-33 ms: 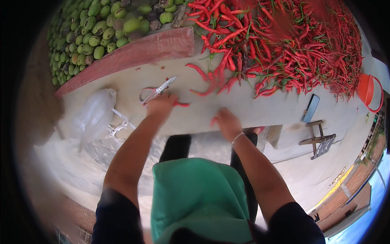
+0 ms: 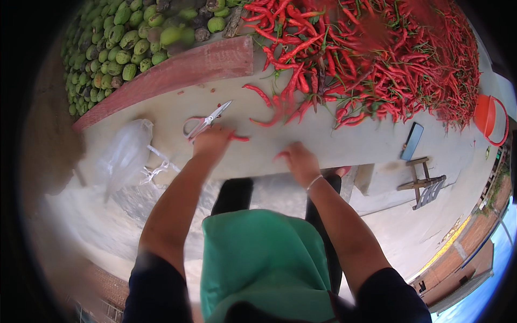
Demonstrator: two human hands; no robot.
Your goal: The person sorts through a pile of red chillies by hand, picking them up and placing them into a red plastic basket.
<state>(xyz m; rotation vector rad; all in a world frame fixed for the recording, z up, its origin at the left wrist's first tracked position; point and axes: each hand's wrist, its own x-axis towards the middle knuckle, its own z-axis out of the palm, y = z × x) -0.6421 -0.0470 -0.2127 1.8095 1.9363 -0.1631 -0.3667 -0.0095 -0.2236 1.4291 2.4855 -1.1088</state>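
Note:
My left hand [image 2: 211, 142] is closed on a red chili pepper [image 2: 240, 139], which sticks out to the right of its fingers. Just beyond that hand, scissors [image 2: 207, 120] with pale red handles lie on the pale slab, blades apart and pointing away to the right. My right hand [image 2: 302, 162] pinches a small red chili piece [image 2: 281, 155], partly hidden by the fingers, above the slab's near edge. Farther off, a few loose red chilies [image 2: 258, 95] lie in front of a large heap of red chilies [image 2: 398, 70].
A red-painted board [image 2: 177, 74] holds back a pile of green fruits [image 2: 116, 54] at the far left. A clear plastic bag [image 2: 129, 148] lies left. On the right are a phone [image 2: 412, 141], a small folding stool [image 2: 420, 183] and an orange-red container [image 2: 484, 117]. Green cloth [image 2: 264, 253] covers my lap.
The chili piece in my right hand sits slightly higher and at a different tilt. My left hand stays in place on its chili.

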